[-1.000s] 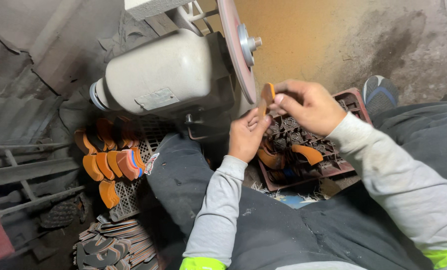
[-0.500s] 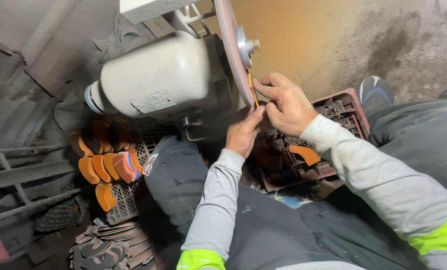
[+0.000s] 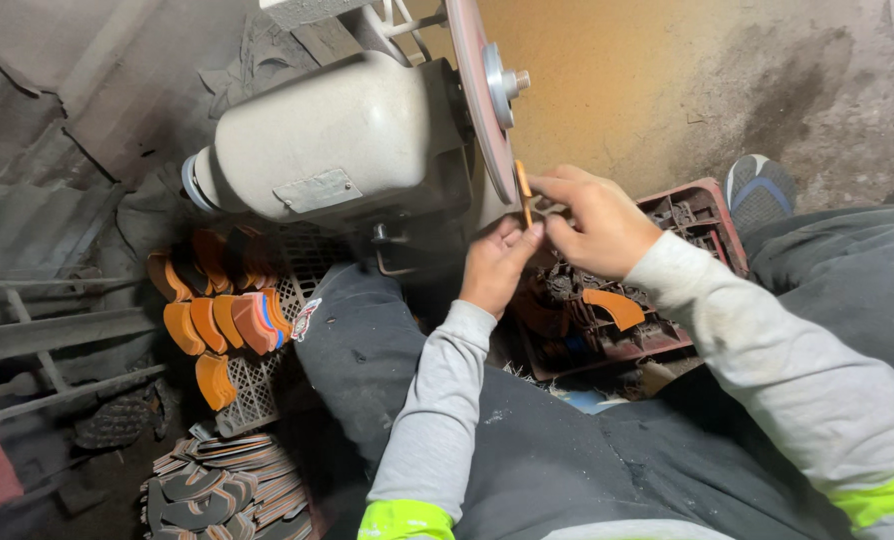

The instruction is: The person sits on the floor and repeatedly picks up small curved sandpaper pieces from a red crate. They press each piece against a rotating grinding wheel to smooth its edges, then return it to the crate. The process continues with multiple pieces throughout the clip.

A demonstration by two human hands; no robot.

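Nearest the camera, the person's grey trousered legs filled the lower frame, with grey sleeves banded in bright yellow-green running up from them. The left hand (image 3: 495,265) and the right hand (image 3: 597,222) met just above the knees, both pinching one thin orange sole piece (image 3: 523,190) held on edge between the fingertips; its edge stood just beside the face of the spinning disc (image 3: 470,90), though whether it touched could not be told. There was little free room around the hands, hemmed in by the disc to the left and the knees below. Under the right forearm lay a dark red plastic crate (image 3: 712,215) holding dark pieces and one curved orange piece (image 3: 615,306). To the left of the left leg, a pale slotted tray (image 3: 257,395) carried a row of orange curved pieces (image 3: 222,320) standing side by side, and below it sat a stack of dark treaded soles (image 3: 217,490) by the frame's lower edge. Behind the hands rose the cream-coloured motor housing (image 3: 337,140), rounded like a barrel, with a small rectangular grey plate (image 3: 317,190) on its side. Farther right, a grey shoe (image 3: 757,190) rested on the dusty orange-brown floor (image 3: 667,80), which lay open beyond the disc.
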